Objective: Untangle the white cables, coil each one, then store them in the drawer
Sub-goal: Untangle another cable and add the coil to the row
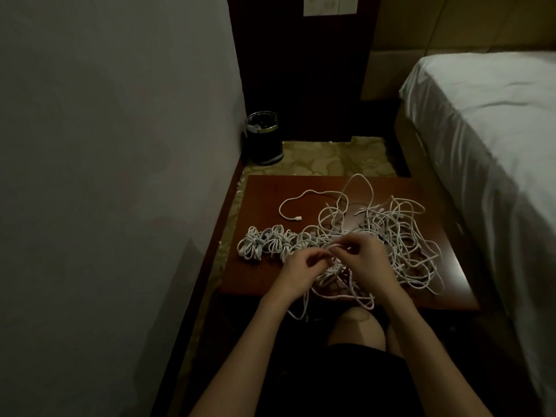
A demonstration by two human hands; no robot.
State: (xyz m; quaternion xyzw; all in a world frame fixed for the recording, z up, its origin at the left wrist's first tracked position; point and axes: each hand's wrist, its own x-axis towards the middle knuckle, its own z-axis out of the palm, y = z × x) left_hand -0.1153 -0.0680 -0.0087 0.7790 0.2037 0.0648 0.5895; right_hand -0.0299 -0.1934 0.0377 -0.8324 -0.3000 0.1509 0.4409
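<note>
White cables (400,236) lie in a loose tangle over the right and near part of a reddish wooden table (264,194), with some loops hanging off the near edge. One free end with a plug (298,218) curls out alone toward the far left. A row of coiled bundles (270,243) sits at the left, touching the edge of the tangle, so part of the job looks done.

Both hands work at the near middle of the pile. The left hand (296,267) and the right hand (365,255) each pinch a strand (334,246) between thumb and fingertips, close together, with a short length held between them.

The step in hand seems to be freeing one cable. It would go best by following that strand to a plug end and feeding the end back through each loop rather than pulling hard, which would tighten knots. Keeping the coiled bundles apart from the tangle would stop them catching again.

No drawer is in view. A dark bin (264,138) stands on the floor beyond the table, and a bed (487,121) lies to the right.
</note>
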